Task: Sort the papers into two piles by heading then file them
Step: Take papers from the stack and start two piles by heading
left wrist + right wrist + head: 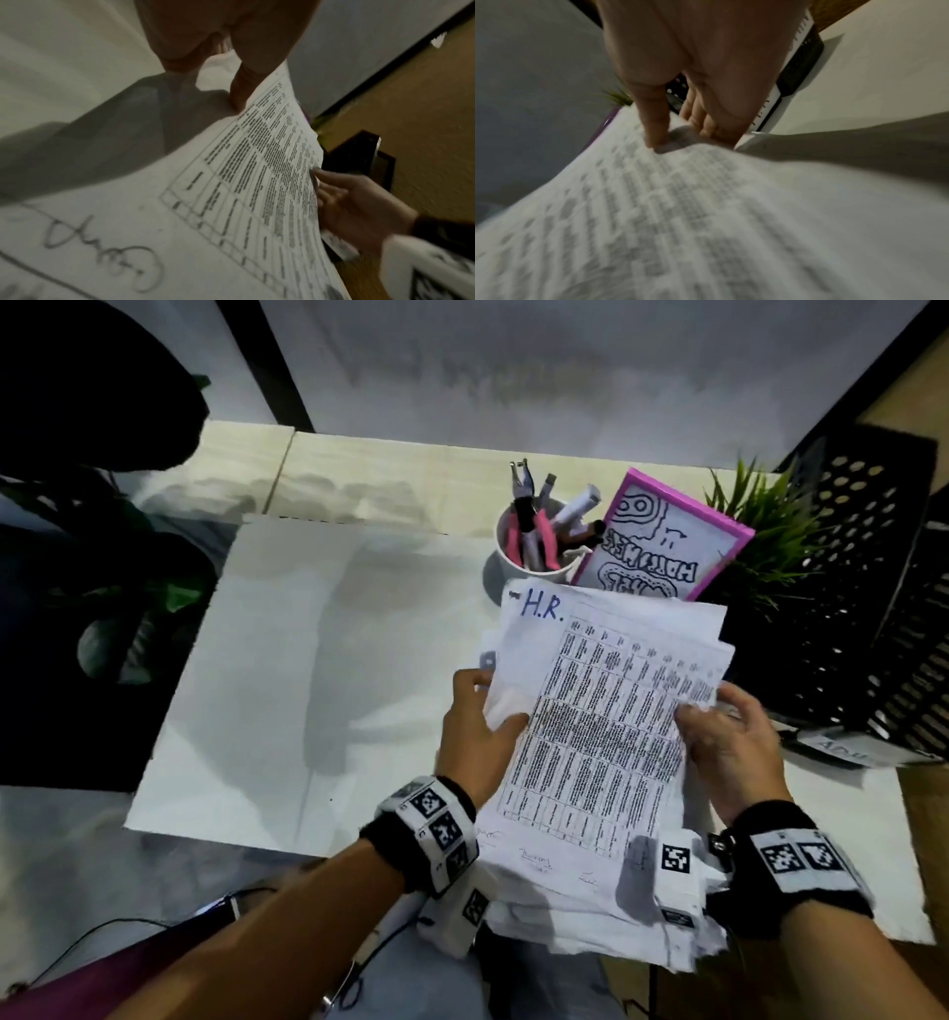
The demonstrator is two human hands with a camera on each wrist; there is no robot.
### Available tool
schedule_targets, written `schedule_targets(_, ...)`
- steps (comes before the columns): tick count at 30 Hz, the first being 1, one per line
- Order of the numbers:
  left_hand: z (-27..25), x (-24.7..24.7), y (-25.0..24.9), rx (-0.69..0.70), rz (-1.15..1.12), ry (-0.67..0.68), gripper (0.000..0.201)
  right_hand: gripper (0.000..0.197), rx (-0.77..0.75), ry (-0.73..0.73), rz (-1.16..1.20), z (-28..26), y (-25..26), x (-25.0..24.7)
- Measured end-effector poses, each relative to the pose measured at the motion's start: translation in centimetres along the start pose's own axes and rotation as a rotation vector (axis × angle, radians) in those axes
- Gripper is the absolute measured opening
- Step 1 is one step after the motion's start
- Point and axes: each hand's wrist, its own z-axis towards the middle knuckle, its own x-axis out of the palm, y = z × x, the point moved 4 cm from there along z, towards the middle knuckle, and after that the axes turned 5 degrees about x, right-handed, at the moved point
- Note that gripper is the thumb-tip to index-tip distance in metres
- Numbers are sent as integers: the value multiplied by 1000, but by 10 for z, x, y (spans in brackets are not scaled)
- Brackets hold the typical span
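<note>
While both hands hold it above the worktop [308, 690], a stack of papers [606, 726] headed "H.R." fills the head view's 3 o'clock area; left hand [475, 737] and right hand [734, 747] each have their grip clamped on a side edge. A pen cup [529, 557] sits at 12 o'clock, a black file tray [862, 618] at 2 o'clock.

Left wrist view: thumb atop the printed table.

Right wrist view: the sheet is pinched, blurred.
</note>
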Motion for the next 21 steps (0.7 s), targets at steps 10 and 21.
schedule_targets(10, 66, -240, 36, -52, 167, -501, 42, 71, -68, -375, -918, 44, -42, -48)
schedule_targets(21, 118, -312, 74, -121, 658, -338, 24, 55, -107, -582, -1109, 19, -44, -15)
